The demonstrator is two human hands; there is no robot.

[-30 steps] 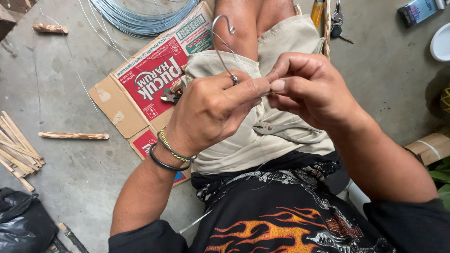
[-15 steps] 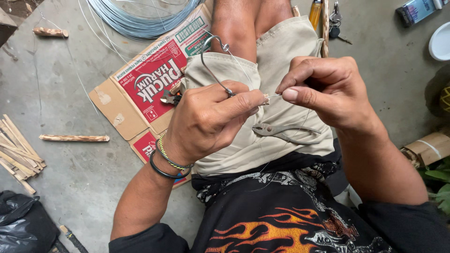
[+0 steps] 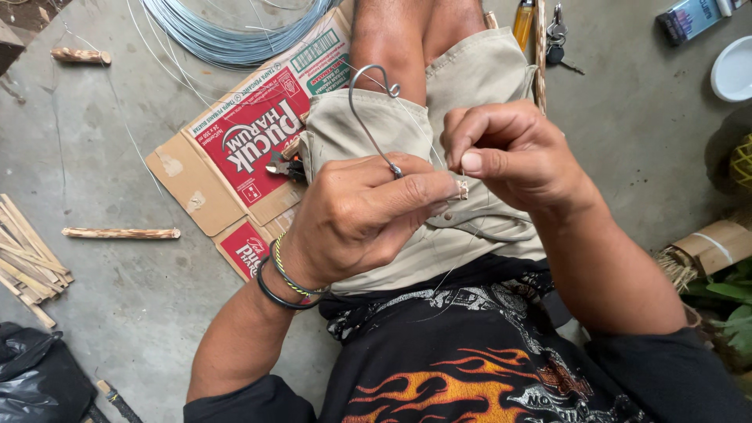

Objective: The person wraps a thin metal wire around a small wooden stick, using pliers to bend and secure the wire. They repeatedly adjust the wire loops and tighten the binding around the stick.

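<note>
I sit on the floor in khaki shorts and a black flame shirt. My left hand (image 3: pixel 368 211) pinches a bent metal wire hook (image 3: pixel 362 106) that curves up above its fingers. Its thumb and forefinger also press a small tan piece (image 3: pixel 462 189) at the hook's lower end. My right hand (image 3: pixel 509 153) is closed just to the right, fingertips pinching a thin wire at that same small piece. Both hands hover over my lap and almost touch.
A flattened red and white cardboard box (image 3: pixel 243 149) lies under my left leg, with pliers (image 3: pixel 283 166) on it. A coil of grey wire (image 3: pixel 227 31) lies at the top. Wooden sticks (image 3: pixel 117 233) lie left. A lighter (image 3: pixel 523 23), keys (image 3: pixel 556 35) and a white bowl (image 3: pixel 732 70) are top right.
The hook has tilted and turned in my left hand. My right hand has shifted slightly right, then back close to the left fingers, still pinching the thin wire.
</note>
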